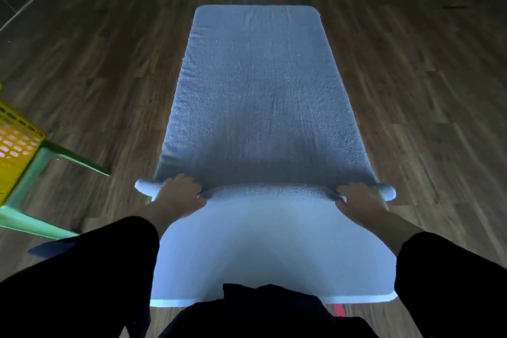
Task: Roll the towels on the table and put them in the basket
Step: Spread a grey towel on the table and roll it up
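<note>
Standing over the white table (270, 252), the person is gripping the rolled near end (266, 191) of a grey towel (260, 96) with both hands: the left hand (178, 196) at about 8 o'clock on the table and the right hand (359, 202) at about 4 o'clock, each curling its fingers over the roll. The rest of the towel is lying flat, stretching away toward 12 o'clock and covering the table's far part. A yellow perforated basket (16, 132) is sitting on a pale green stool (46, 164) out at 9 o'clock, well apart from the towel.
</note>
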Motion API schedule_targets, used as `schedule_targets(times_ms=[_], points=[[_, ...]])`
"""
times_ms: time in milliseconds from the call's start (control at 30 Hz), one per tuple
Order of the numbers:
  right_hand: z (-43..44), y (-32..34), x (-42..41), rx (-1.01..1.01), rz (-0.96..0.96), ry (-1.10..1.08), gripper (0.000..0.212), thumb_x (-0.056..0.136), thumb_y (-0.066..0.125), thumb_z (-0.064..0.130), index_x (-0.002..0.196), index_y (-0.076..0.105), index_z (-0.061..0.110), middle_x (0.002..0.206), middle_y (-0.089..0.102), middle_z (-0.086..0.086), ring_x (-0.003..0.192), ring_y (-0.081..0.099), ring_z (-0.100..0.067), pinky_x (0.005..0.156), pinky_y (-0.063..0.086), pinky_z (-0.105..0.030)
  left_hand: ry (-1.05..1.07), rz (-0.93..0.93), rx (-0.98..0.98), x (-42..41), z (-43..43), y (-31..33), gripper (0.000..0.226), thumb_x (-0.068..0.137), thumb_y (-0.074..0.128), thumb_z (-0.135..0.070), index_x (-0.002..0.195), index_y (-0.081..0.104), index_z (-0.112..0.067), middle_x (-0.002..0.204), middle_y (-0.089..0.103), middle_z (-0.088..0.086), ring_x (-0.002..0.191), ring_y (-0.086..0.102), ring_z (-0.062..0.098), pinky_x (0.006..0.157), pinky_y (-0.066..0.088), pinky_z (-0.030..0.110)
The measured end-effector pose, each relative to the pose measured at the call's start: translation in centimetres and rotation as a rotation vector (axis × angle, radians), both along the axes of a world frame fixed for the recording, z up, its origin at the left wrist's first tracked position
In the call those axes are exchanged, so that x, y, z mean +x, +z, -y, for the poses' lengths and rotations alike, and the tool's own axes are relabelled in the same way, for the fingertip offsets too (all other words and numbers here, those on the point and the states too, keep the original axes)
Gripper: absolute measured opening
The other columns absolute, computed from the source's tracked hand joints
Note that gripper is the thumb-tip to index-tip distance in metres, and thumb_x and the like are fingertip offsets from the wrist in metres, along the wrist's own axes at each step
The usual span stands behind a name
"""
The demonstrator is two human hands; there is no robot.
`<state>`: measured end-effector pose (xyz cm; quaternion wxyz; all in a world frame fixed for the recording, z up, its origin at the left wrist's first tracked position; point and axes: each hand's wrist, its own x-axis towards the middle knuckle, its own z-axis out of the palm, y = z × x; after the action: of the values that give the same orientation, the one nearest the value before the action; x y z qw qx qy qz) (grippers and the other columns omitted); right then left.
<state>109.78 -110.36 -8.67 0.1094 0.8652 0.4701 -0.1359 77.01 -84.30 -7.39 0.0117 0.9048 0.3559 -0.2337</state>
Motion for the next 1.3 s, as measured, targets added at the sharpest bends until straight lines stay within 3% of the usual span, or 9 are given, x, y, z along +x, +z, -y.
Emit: schedule_targets(times_ms=[100,267,467,700,833,933,1067,1233,1300], points=[[-0.7,1.1,0.9,-0.078,0.017,-0.004,0.033,0.092,0.043,0.041,0.123,0.052,0.038,0.12,0.061,0.01,0.115,0.054,-0.019,0.091,0.039,-0.039,0.051,-0.014,-0.087,0.2,-0.6,0.6,0.037,0.091,0.043,-0.044,0.109,0.066,-0.021,0.117,0.061,0.004,0.114,0.054,0.026,0.095,0.045,0.039],[-0.9,0.4,0.6,0.177,0.01,-0.122,0.028,0.092,0.051,0.018,0.118,0.06,0.019,0.113,0.055,-0.005,0.104,0.057,-0.027,0.083,0.051,-0.039,0.127,0.498,-0.026,-0.9,0.1,-0.8,0.03,0.097,0.048,-0.022,0.124,0.059,-0.015,0.118,0.061,0.011,0.11,0.056,0.033,0.088,0.049,0.044],[-0.7,-0.5,-1.3,0.03,0.045,-0.08,0.042,0.091,0.057,0.025,0.131,0.045,0.023,0.13,0.046,0.001,0.122,0.045,-0.021,0.09,0.046,-0.038,0.003,0.183,0.066,-0.9,0.7,-1.0,0.046,0.095,0.05,-0.041,0.137,0.045,-0.026,0.135,0.053,-0.005,0.124,0.049,0.019,0.101,0.041,0.039],[-1.7,1.6,0.2,-0.177,-0.039,-0.034,0.016,0.092,0.041,0.04,0.094,0.054,0.032,0.113,0.056,0.007,0.115,0.05,-0.018,0.094,0.037,-0.041,-0.019,-0.122,-0.044,0.9,0.2,0.8,0.032,0.095,0.04,-0.032,0.115,0.063,-0.024,0.124,0.061,0.0,0.123,0.047,0.025,0.097,0.038,0.04],[-1.0,1.9,0.9,-0.163,-0.129,-0.085,0.013,0.088,0.048,0.037,0.095,0.057,0.031,0.107,0.058,0.01,0.114,0.054,-0.016,0.087,0.039,-0.039,-0.064,0.151,-0.126,-1.1,0.0,-0.1,0.022,0.092,0.048,-0.03,0.097,0.067,-0.019,0.104,0.066,0.001,0.105,0.058,0.024,0.084,0.045,0.032],[-0.2,0.5,0.5,0.085,-0.022,-0.13,0.024,0.092,0.049,0.032,0.115,0.056,0.028,0.114,0.063,0.007,0.11,0.059,-0.019,0.086,0.044,-0.035,-0.021,0.327,-0.178,-2.8,0.3,-1.2,0.031,0.09,0.06,-0.032,0.118,0.06,-0.019,0.117,0.059,-0.003,0.11,0.055,0.019,0.093,0.045,0.033],[0.0,-0.5,-0.5,0.096,0.022,-0.114,0.022,0.092,0.046,0.028,0.111,0.055,0.024,0.108,0.066,0.003,0.102,0.062,-0.022,0.078,0.041,-0.033,0.052,0.292,-0.122,-1.9,0.5,-0.8,0.025,0.093,0.05,-0.017,0.116,0.06,-0.012,0.117,0.061,0.005,0.108,0.056,0.023,0.09,0.045,0.034],[-0.2,1.2,0.3,-0.161,-0.173,-0.139,0.012,0.091,0.044,0.041,0.092,0.052,0.031,0.109,0.061,0.009,0.108,0.054,-0.017,0.085,0.039,-0.036,0.094,0.009,-0.264,-0.9,-0.7,0.2,0.023,0.089,0.054,-0.033,0.104,0.059,-0.016,0.117,0.06,0.006,0.109,0.055,0.026,0.083,0.043,0.03],[-0.3,1.9,0.2,-0.07,-0.037,-0.177,0.015,0.09,0.047,0.042,0.101,0.055,0.034,0.113,0.059,0.007,0.113,0.053,-0.02,0.091,0.041,-0.04,0.073,0.118,-0.1,-1.2,-0.9,0.2,0.02,0.089,0.055,-0.033,0.105,0.059,-0.022,0.115,0.06,0.004,0.11,0.054,0.027,0.088,0.045,0.036]])
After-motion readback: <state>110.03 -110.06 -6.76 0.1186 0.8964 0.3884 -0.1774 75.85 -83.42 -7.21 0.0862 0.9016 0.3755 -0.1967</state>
